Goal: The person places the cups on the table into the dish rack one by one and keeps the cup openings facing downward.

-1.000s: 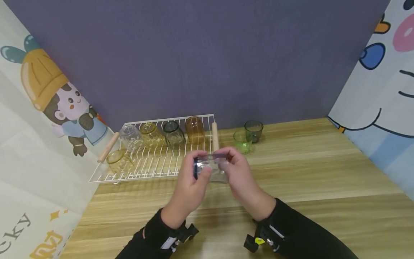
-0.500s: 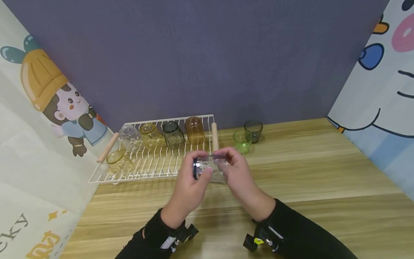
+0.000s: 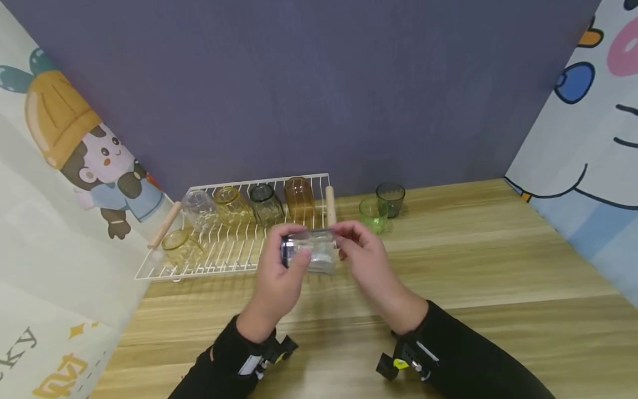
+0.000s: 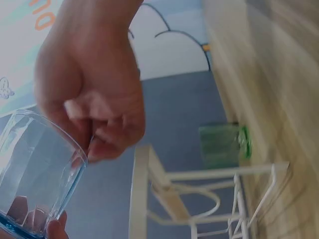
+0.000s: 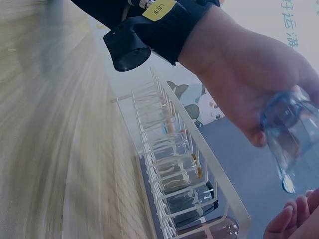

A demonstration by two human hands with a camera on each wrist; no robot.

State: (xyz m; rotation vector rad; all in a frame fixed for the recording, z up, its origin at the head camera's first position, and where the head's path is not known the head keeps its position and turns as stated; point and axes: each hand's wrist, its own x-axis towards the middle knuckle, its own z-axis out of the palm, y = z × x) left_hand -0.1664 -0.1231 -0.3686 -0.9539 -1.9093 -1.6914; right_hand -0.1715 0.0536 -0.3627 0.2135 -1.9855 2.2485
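Note:
A clear, faintly blue drinking glass (image 3: pixel 321 252) lies sideways in the air over the table, its thick base to the left and its mouth to the right. My left hand (image 3: pixel 274 280) grips it round the base end, thumb along the near side. With curled fingertips, my right hand (image 3: pixel 371 266) pinches at the rim. In the left wrist view the right hand (image 4: pixel 97 94) overlaps the edge of the glass (image 4: pixel 37 169). The right wrist view has the left hand (image 5: pixel 249 74) round the base, with the right fingers (image 5: pixel 294 216) just below the rim.
Behind the left hand stands a white wire rack (image 3: pixel 234 270) with wooden handles. It holds several upside-down glasses, including an amber one (image 3: pixel 299 199) and a dark grey one (image 3: pixel 266 205). A green glass (image 3: pixel 374 216) and a grey glass (image 3: pixel 391 199) stand right of it, near the purple back wall.
The clear glass and my left hand have shifted left and slightly up. My right hand has stayed near its place, so its fingers now overlap less of the glass, only at the rim.

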